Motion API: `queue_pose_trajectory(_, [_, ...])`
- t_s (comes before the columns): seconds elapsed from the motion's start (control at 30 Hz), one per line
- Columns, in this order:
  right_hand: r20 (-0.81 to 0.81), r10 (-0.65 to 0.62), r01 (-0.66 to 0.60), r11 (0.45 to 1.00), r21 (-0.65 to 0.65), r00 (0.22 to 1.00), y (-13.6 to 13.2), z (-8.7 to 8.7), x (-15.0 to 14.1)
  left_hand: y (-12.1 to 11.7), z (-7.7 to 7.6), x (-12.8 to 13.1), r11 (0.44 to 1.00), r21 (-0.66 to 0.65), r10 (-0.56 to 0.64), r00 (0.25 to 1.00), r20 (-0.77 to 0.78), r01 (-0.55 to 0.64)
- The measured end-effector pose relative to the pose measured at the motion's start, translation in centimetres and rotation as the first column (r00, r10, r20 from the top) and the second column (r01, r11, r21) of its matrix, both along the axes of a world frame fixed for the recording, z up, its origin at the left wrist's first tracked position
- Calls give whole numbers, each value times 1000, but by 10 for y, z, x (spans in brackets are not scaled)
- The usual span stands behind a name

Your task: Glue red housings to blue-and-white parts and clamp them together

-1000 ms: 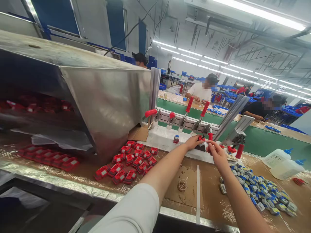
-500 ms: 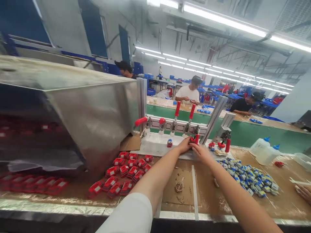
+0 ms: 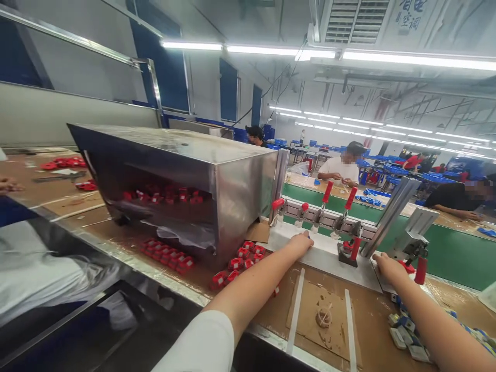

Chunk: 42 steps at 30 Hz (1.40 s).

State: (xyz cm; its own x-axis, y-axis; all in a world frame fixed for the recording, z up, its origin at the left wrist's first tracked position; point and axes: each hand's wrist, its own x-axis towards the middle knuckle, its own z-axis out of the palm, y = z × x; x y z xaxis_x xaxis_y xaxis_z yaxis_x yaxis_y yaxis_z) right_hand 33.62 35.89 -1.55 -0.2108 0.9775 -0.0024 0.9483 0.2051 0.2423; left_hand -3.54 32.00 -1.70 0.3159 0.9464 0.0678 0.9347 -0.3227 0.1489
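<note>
My left hand [image 3: 301, 242] rests on the left part of a white jig plate [image 3: 329, 257], fingers curled under and away from me; what they hold is hidden. In front of it runs a rail of red-handled toggle clamps [image 3: 336, 219]. One clamp [image 3: 351, 250] stands on the plate between my hands. My right hand [image 3: 388, 265] lies at the plate's right end, its fingertips against the red base of another toggle clamp [image 3: 419, 268]; the fingers are hidden from me.
A large steel box [image 3: 232, 181] with red parts inside stands left of the jig. Several loose red parts [image 3: 243, 255] lie before it, and blue-and-white parts [image 3: 405, 337] at the right. A green conveyor [image 3: 445, 253] runs behind. Another person's sleeve [image 3: 39, 268] is at my left.
My hands have parted from the middle clamp: the left went left along the plate, the right went right to the end clamp. My view swung left.
</note>
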Motion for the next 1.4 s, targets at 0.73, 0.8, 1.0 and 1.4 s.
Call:
queue_pose_trajectory(0.73, [-902, 261, -467, 881, 77, 343, -40, -32, -224, -78, 20, -53, 964, 29, 266, 961, -75, -264])
queue_pose_trajectory(0.8, [-879, 281, -491, 869, 62, 386, -33, -39, -228, -83, 15, -47, 958, 13, 285, 955, -80, -285])
queue_pose_trajectory(1.0, [-760, 422, -560, 823, 93, 494, -31, -40, -217, -86, 12, -47, 939, 2, 343, 939, -25, -343])
queue_pose_trajectory(1.4, [-860, 80, -262, 963, -64, 503, 4, -24, -289, -160, 7, -23, 988, 69, 103, 930, 352, -135])
